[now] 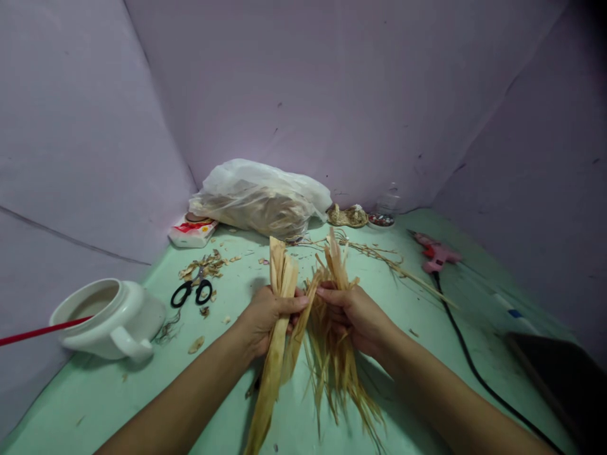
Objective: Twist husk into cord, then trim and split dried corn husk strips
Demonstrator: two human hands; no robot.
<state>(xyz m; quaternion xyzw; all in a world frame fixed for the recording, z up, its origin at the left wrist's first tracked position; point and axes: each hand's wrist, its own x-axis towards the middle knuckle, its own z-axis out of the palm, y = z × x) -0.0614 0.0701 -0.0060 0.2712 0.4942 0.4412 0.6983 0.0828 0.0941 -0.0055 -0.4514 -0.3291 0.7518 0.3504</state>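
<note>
My left hand (272,313) is closed around a few broad, pale dried husk strips (270,382), whose long ends hang toward the table's front edge. In my right hand (353,309) is a bunch of finely shredded husk strips (348,366), frayed at its lower end. The two hands are close together at the middle, and one narrow strip (302,316) runs between their fingertips. My right thumb and forefinger touch its upper part. Fingers of both hands are partly hidden behind the strips.
Black-handled scissors (192,292) lie by husk scraps (213,262), with a white pot (114,316) holding a red stick at left. Behind stand a plastic bag (265,196) and a tissue pack (192,234). Rightward are a pink glue gun (436,251), its black cord (465,351) and a dark tablet-like slab (559,373).
</note>
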